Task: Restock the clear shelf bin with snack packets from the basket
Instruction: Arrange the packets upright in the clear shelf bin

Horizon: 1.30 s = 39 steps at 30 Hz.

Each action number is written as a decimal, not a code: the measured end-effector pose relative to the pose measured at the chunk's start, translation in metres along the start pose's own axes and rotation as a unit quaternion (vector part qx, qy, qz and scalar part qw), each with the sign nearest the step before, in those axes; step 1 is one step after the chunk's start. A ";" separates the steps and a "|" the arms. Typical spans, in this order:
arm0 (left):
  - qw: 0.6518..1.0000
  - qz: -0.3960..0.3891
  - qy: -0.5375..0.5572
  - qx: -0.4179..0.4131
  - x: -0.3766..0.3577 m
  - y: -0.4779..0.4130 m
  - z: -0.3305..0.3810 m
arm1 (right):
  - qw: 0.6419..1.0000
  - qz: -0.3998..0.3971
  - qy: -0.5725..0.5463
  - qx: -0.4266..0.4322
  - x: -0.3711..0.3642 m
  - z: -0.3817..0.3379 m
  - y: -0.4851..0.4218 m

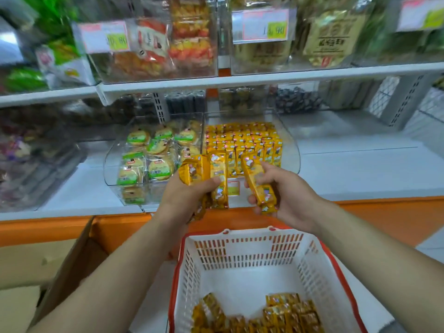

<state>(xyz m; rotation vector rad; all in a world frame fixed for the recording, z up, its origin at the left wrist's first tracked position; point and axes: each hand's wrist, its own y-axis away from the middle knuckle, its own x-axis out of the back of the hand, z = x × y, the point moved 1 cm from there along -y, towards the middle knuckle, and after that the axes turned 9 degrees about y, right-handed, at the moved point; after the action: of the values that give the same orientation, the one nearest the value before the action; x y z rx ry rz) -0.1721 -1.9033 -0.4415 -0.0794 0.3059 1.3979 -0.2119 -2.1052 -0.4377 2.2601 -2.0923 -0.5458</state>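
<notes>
A clear shelf bin [292, 150] on the lower shelf holds several yellow snack packets [242, 140] standing in rows. My left hand [185, 200] grips a bunch of yellow packets [206, 176] in front of the bin. My right hand [286, 198] holds one yellow packet [259, 186], tilted, just right of the bunch. Below them stands a white basket with a red rim [240, 267]; more yellow packets [264, 316] lie on its bottom.
The bin's left compartment holds green-labelled round biscuit packs [146, 155]. Clear bins of other snacks [156, 49] fill the shelf above. An open cardboard box [60, 272] stands left of the basket. An orange ledge [384, 212] runs under the shelf.
</notes>
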 end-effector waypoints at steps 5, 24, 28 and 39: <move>1.000 0.012 -0.012 -0.026 0.020 -0.016 0.008 | 0.995 0.023 0.083 0.053 -0.006 0.004 -0.015; 0.987 0.079 -0.120 -0.072 0.081 -0.061 0.006 | 0.703 0.149 0.673 0.172 -0.018 -0.019 -0.197; 0.988 0.086 -0.112 -0.060 0.081 -0.063 0.005 | 0.659 0.148 0.715 0.179 -0.022 -0.010 -0.209; 0.992 0.079 -0.077 -0.055 0.072 -0.058 0.008 | 0.682 0.178 0.681 0.197 -0.019 -0.027 -0.169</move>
<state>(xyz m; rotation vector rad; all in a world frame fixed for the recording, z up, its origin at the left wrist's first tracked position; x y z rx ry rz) -0.1040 -1.8432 -0.4598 -0.0391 0.1079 1.5681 -0.0428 -2.0754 -0.4485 1.2808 -1.5917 1.3117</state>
